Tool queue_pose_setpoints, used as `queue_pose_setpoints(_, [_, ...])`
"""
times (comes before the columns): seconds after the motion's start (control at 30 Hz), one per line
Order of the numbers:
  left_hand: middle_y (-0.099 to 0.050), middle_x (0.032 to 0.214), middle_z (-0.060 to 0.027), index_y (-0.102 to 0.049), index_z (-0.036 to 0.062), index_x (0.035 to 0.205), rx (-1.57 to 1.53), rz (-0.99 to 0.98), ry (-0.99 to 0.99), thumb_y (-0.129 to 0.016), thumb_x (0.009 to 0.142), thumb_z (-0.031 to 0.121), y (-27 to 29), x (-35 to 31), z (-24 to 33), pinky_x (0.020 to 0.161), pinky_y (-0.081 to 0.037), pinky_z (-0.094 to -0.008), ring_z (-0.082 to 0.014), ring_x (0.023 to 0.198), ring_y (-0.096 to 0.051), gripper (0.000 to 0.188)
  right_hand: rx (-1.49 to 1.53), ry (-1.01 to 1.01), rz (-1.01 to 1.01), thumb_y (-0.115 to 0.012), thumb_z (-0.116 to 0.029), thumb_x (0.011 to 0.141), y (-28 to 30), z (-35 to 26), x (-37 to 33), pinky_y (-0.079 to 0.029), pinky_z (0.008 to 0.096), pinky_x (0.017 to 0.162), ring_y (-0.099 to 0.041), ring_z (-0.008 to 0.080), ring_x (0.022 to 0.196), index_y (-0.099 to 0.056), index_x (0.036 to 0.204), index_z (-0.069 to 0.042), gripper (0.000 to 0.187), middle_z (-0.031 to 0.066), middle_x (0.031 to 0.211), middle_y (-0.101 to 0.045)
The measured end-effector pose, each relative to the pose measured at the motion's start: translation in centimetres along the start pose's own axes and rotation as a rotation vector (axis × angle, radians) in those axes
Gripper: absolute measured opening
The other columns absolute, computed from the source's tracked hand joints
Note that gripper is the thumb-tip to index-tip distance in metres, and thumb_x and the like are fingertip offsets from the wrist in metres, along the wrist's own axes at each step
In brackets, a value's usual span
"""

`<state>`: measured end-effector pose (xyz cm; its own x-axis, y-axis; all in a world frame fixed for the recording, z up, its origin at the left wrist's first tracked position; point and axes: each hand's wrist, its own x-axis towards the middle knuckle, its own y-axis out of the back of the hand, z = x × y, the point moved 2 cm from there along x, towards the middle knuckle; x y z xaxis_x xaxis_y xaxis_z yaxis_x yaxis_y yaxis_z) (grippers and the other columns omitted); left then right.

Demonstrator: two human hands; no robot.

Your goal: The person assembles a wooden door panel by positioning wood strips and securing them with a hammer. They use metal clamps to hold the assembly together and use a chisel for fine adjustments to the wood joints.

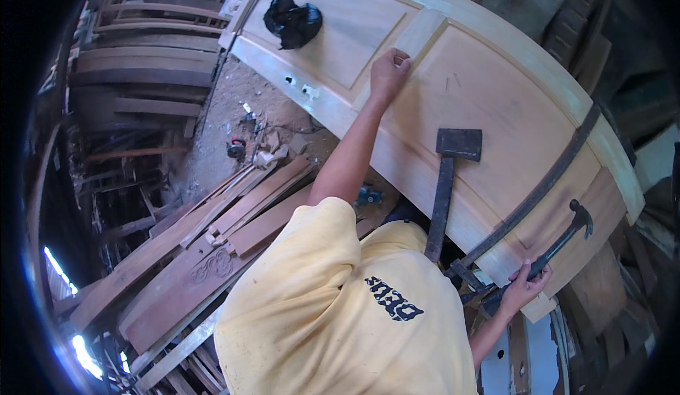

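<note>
A pale wooden panelled door (496, 104) lies flat before me. Over its middle crosspiece is my left hand (391, 72), fingers curled; whatever they may hold is too small to make out. My right hand (525, 286) grips the dark handle of a claw hammer (559, 243) near the door's close right end, claw head pointing away from me. Between the hands, a dark blocky-headed tool with a long handle (458, 147), like a mallet or hatchet, rests on the panel. A long metal bar clamp (545, 186) spans the door beside the hammer.
A crumpled black plastic bag (292, 23) sits on the door's far left panel. Boards (234, 214), one carved (212, 266), are piled to my left. A small red and black power tool (236, 148) lies on the dusty floor (227, 104). Timber is stacked beyond the door.
</note>
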<state>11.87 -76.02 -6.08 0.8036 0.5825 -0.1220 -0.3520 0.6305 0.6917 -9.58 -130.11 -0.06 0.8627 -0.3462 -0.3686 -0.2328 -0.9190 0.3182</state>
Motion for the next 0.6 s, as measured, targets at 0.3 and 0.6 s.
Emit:
queue_pose_setpoints(0.3, [-0.077, 0.093, -0.0187, -0.082, 0.0068, 0.091, 0.511, -0.143, -0.378, -0.080, 0.085, 0.042, -8.5, -1.8, 6.9, 0.083, -0.059, -0.0464, -0.0370, 0.085, -0.073, 0.035, 0.009, 0.019, 0.123, -0.065, -0.005, 0.104, 0.2, -1.6, -3.3, -0.040, 0.0231, 0.050, -0.049, 0.0064, 0.057, -0.051, 0.129, -0.004, 0.029, 0.0008, 0.082, -0.054])
queue_pose_setpoints(0.6, [-0.077, 0.088, -0.0119, -0.076, 0.0026, 0.107, 0.001, -0.319, -0.270, -0.082, 0.091, 0.020, -13.2, -3.4, 12.0, 0.073, -0.058, -0.0386, -0.0240, 0.074, -0.071, 0.025, -0.078, -0.031, 0.249, -0.070, -0.003, 0.099, 1.8, -0.6, -7.8, -0.047, 0.0246, 0.064, -0.056, 0.0085, 0.076, -0.055, 0.125, 0.000, 0.030, 0.0036, 0.094, -0.061])
